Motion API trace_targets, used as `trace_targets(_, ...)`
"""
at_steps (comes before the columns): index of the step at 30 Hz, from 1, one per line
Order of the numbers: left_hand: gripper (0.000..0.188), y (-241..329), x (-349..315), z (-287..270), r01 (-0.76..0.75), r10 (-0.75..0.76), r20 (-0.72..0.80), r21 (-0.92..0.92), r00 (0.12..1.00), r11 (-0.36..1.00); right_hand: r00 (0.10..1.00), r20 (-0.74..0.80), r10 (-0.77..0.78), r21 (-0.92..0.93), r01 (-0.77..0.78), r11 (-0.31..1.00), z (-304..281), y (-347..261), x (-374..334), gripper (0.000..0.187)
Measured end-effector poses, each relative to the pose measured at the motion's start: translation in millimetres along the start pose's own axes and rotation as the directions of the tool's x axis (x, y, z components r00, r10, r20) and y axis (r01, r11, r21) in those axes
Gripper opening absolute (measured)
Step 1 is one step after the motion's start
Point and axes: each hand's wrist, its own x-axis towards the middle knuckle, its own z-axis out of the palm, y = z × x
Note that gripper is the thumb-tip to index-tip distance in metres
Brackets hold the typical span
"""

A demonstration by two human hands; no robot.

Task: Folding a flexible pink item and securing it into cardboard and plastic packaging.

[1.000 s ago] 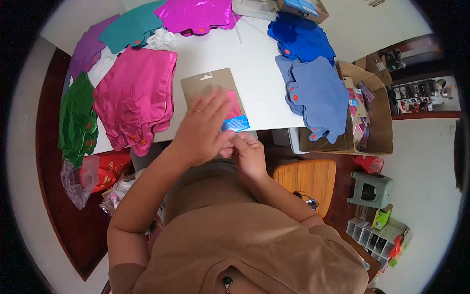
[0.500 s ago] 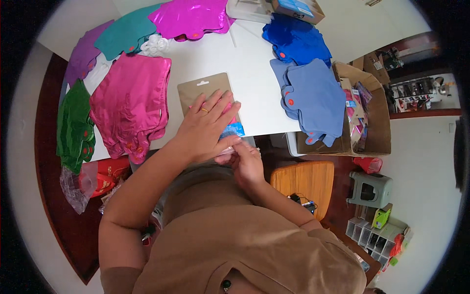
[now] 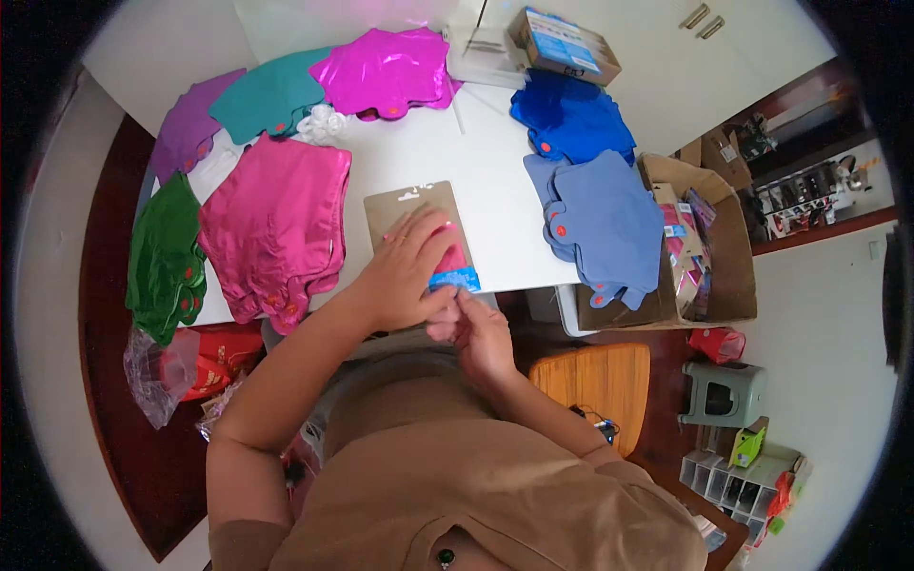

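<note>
A flat package [image 3: 436, 195] lies at the table's front edge, with a brown card back, a hang hole at the top, something pink on it and a blue band near the bottom. My left hand [image 3: 409, 266] rests spread across its middle and hides much of the pink part. Below the blue band, my right hand [image 3: 484, 333] pinches the package's lower end, just off the table edge. My left thumb meets the right fingers there. What lies between those fingertips is mostly hidden.
Left of the package lies a stack of shiny pink scalloped pieces [image 3: 276, 224]; green pieces [image 3: 164, 252] lie beyond. Grey-blue pieces [image 3: 609, 224] lie at the right, beside a cardboard box [image 3: 733, 276] of packages. A wooden chair [image 3: 595, 381] stands below.
The whole view has shifted, so the table sits lower in the picture. My left fingers have drawn slightly closer together on the package; my right hand keeps its pinch at the lower end.
</note>
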Motion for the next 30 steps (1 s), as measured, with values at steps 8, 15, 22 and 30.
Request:
trace_targets(8, 0.039, 7, -22, -13, -0.079, 0.081, -0.043, 0.061, 0.996, 0.995, 0.999, -0.026, 0.021, -0.096, -0.023, 0.995, 4, 2, -1, 0.03)
trace_targets(15, 0.035, 7, -29, -20, -0.067, 0.068, -0.036, 0.032, 0.997, 0.997, 1.0, -0.014, 0.019, -0.099, -0.021, 0.995, 4, 2, 1, 0.027)
trace_targets(22, 0.029, 6, -27, -21, -0.047, 0.046, -0.049, -0.016, 0.998, 0.999, 1.0, -0.026, 0.013, -0.097, -0.015, 0.995, 9, -2, -1, 0.027)
trace_targets(30, 0.03, 4, -31, -15, -0.034, 0.035, -0.059, 0.022, 0.998, 0.999, 1.0, 0.013, 0.025, -0.092, -0.024, 0.995, 3, -1, 0, 0.025)
